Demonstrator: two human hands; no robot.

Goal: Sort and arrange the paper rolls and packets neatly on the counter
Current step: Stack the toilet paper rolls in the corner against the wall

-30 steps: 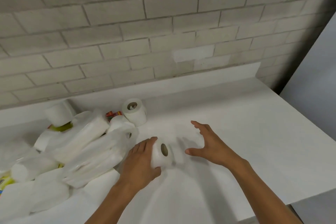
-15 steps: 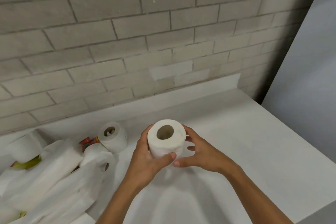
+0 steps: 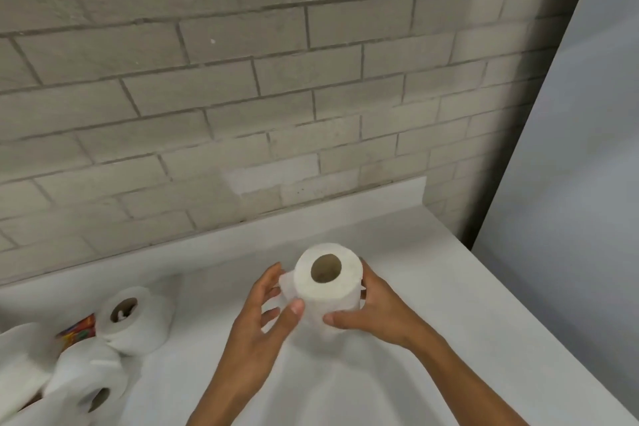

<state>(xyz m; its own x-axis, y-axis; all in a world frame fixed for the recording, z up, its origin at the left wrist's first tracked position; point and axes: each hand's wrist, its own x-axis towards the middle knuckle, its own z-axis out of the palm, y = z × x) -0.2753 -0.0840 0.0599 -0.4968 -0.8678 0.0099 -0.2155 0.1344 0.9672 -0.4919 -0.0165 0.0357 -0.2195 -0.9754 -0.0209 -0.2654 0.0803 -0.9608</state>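
A white paper roll [image 3: 326, 282] is held upright, its brown-lined core opening facing up, above the bare middle of the white tabletop [image 3: 466, 339]. It looks soft and full, with a loose end of paper sticking out at its 9 o'clock side. The right hand [image 3: 377, 311] wraps it from 3 o'clock, fingers curled behind and thumb pressed on the front. The left hand [image 3: 262, 318] meets it from 9 o'clock, thumb on the front, fingers spread fairly wide near the loose end.

The likely trouble is that tail: left untucked it could unwind when the roll is set down. A hard squeeze could also dent the soft roll.

At 8 o'clock, well apart, more rolls [image 3: 133, 318] lie jumbled on their sides beside a colourful packet [image 3: 77, 330].
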